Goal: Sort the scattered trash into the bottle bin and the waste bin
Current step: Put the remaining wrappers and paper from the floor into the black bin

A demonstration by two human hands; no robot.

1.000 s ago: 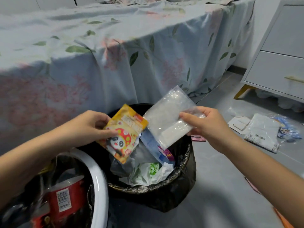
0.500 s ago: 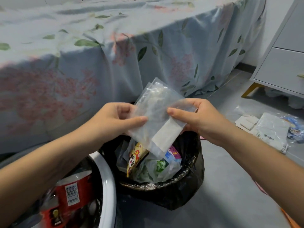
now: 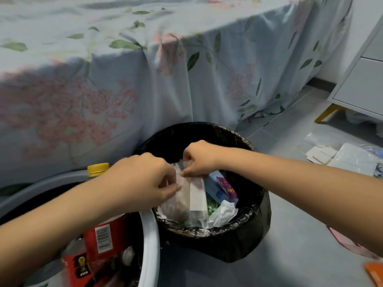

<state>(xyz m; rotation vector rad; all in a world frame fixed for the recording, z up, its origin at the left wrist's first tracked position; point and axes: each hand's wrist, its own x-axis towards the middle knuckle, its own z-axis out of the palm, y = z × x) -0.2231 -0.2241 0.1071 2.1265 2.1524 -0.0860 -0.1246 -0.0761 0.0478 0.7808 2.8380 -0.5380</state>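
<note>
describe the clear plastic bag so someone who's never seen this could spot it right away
Find the black-lined waste bin on the floor by the bed. Over its near-left rim, the left hand and right hand both pinch the clear plastic bag. It alone is see-through, with a white label strip.

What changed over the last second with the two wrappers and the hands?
The left hand let the yellow snack packet drop into the black-lined waste bin, then joined the right hand in pinching the clear plastic bag, now lowered into it. Both bins stayed put.
</note>
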